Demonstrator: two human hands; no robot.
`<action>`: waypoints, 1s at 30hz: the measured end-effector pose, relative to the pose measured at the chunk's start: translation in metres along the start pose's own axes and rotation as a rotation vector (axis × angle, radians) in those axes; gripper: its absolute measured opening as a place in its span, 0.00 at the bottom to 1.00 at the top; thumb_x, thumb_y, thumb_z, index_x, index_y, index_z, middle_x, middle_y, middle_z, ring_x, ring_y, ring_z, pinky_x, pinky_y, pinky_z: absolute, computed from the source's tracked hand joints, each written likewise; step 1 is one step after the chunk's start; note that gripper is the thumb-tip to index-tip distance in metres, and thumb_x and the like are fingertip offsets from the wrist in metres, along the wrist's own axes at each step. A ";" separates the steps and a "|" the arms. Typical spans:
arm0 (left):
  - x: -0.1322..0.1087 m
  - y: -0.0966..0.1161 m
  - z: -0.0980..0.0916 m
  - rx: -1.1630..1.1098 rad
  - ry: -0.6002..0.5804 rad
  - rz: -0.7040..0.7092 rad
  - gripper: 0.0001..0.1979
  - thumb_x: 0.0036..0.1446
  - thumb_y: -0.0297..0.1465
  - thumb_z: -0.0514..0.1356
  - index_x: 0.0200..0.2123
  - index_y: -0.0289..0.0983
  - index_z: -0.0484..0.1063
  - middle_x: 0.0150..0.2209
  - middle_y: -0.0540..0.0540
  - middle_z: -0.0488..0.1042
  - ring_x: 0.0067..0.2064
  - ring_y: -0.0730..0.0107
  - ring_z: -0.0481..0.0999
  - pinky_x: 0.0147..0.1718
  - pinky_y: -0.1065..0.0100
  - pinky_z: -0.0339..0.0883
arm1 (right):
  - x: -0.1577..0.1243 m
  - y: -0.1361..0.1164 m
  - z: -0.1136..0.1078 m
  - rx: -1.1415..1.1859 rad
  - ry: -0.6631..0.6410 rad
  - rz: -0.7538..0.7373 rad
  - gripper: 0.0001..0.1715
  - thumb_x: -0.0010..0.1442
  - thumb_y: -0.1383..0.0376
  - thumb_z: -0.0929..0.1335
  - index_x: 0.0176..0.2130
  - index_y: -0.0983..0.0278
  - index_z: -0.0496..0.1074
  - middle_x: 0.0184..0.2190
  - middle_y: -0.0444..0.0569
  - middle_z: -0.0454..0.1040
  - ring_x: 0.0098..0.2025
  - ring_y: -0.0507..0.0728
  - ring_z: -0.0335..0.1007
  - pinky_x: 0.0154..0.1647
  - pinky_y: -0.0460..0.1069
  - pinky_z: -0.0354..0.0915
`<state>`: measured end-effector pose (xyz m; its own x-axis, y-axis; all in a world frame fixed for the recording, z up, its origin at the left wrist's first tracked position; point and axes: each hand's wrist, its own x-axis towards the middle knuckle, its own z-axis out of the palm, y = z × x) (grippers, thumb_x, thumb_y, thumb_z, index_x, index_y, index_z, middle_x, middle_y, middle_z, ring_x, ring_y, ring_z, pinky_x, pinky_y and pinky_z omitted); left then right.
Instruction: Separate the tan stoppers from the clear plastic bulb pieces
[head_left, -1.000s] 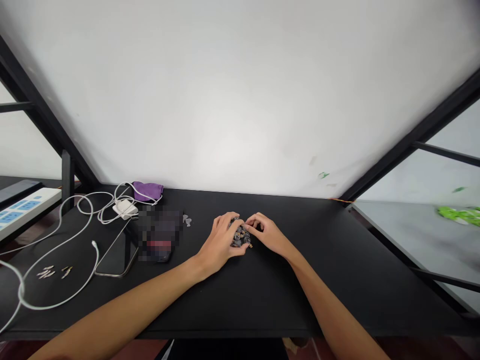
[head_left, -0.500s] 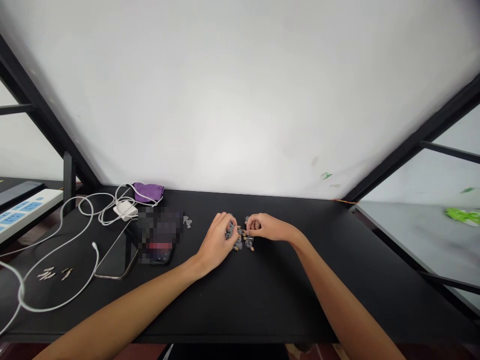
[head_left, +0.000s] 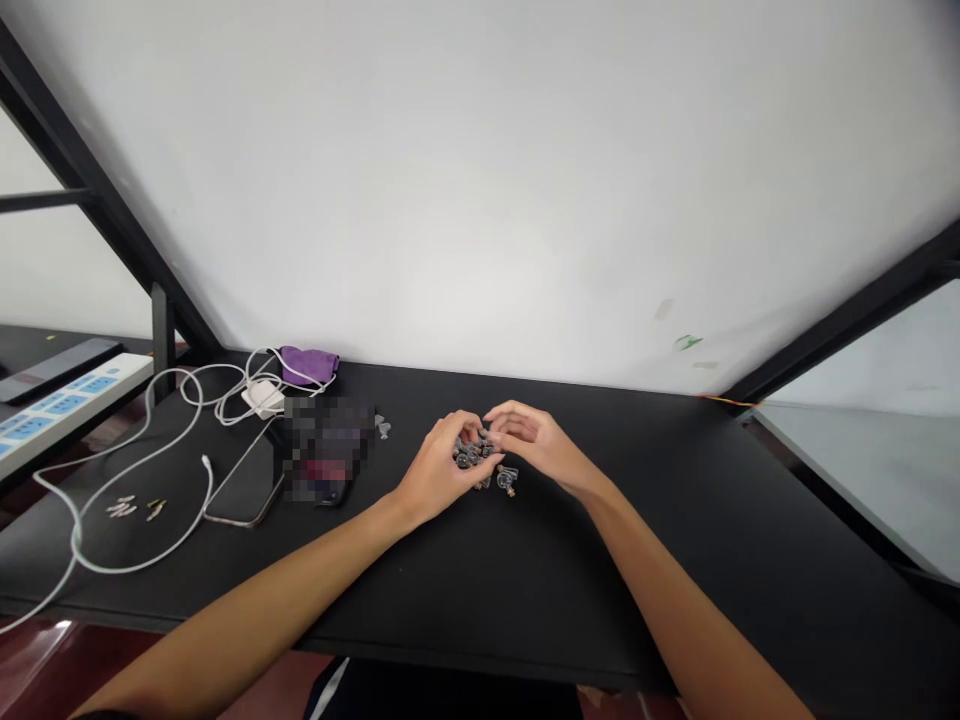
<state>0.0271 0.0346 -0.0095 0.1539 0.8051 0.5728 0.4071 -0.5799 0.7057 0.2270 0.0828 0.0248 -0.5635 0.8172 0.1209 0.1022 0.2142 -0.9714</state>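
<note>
Several small grey parts with clear round pieces and brass-coloured ends lie in a tight cluster (head_left: 472,453) on the black tabletop (head_left: 600,560). One similar part (head_left: 508,480) sits just to the right of the cluster. My left hand (head_left: 442,465) cups the cluster from the left, its fingertips on the parts. My right hand (head_left: 536,440) curves over the cluster from the right, its fingers close to the parts. The hands partly hide the cluster, and I cannot tell whether either hand is gripping a part.
Left of my hands lie a pixelated object (head_left: 328,450), a dark phone (head_left: 247,480), a white charger (head_left: 262,398), white cables (head_left: 135,520), a purple pouch (head_left: 309,365), several small pins (head_left: 121,507) and grey pieces (head_left: 383,427). A power strip (head_left: 67,395) stands beyond the table's left side.
My hands have come closer around the parts, with my right hand now curved above them. The parts sit in a tighter cluster, and the view has tilted slightly.
</note>
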 end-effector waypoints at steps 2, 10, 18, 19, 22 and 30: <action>0.001 -0.002 0.000 -0.012 -0.002 0.046 0.12 0.61 0.30 0.68 0.46 0.41 0.70 0.38 0.50 0.73 0.40 0.68 0.73 0.44 0.67 0.68 | 0.001 0.002 0.010 0.024 -0.005 0.011 0.18 0.60 0.54 0.75 0.45 0.61 0.74 0.39 0.49 0.78 0.42 0.58 0.76 0.47 0.54 0.72; 0.000 -0.007 -0.003 -0.042 0.024 0.083 0.10 0.65 0.28 0.64 0.50 0.40 0.72 0.41 0.48 0.77 0.40 0.70 0.76 0.43 0.69 0.73 | -0.002 -0.003 0.006 -0.095 0.010 -0.012 0.14 0.62 0.54 0.74 0.40 0.61 0.75 0.38 0.48 0.79 0.43 0.60 0.77 0.49 0.55 0.71; 0.001 -0.011 -0.006 -0.098 0.003 0.165 0.08 0.65 0.25 0.63 0.47 0.39 0.77 0.45 0.44 0.78 0.46 0.68 0.79 0.46 0.67 0.74 | -0.010 -0.019 0.012 -0.339 -0.031 0.007 0.16 0.74 0.54 0.63 0.36 0.60 0.68 0.31 0.42 0.70 0.35 0.55 0.67 0.39 0.50 0.62; 0.002 -0.011 -0.006 -0.103 0.004 0.169 0.09 0.65 0.25 0.64 0.48 0.39 0.77 0.45 0.44 0.78 0.46 0.68 0.79 0.46 0.67 0.74 | -0.010 -0.020 0.012 -0.355 -0.034 0.011 0.17 0.74 0.54 0.62 0.36 0.60 0.67 0.30 0.42 0.68 0.34 0.54 0.65 0.38 0.50 0.60; 0.002 -0.009 -0.005 -0.111 0.005 0.169 0.10 0.64 0.25 0.64 0.48 0.40 0.78 0.44 0.44 0.78 0.45 0.68 0.79 0.46 0.66 0.74 | -0.011 -0.022 0.009 -0.348 -0.070 0.022 0.16 0.75 0.54 0.61 0.37 0.60 0.65 0.29 0.41 0.65 0.33 0.53 0.62 0.36 0.49 0.58; 0.001 -0.001 -0.001 -0.096 -0.011 0.168 0.10 0.64 0.25 0.64 0.48 0.40 0.77 0.42 0.45 0.79 0.42 0.68 0.79 0.44 0.64 0.72 | -0.012 -0.018 -0.003 -0.320 -0.172 0.050 0.16 0.74 0.55 0.61 0.36 0.60 0.65 0.30 0.42 0.65 0.33 0.54 0.61 0.37 0.49 0.59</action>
<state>0.0259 0.0358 -0.0087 0.2229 0.6966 0.6819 0.2869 -0.7154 0.6371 0.2343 0.0711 0.0415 -0.6781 0.7349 0.0120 0.3695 0.3549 -0.8588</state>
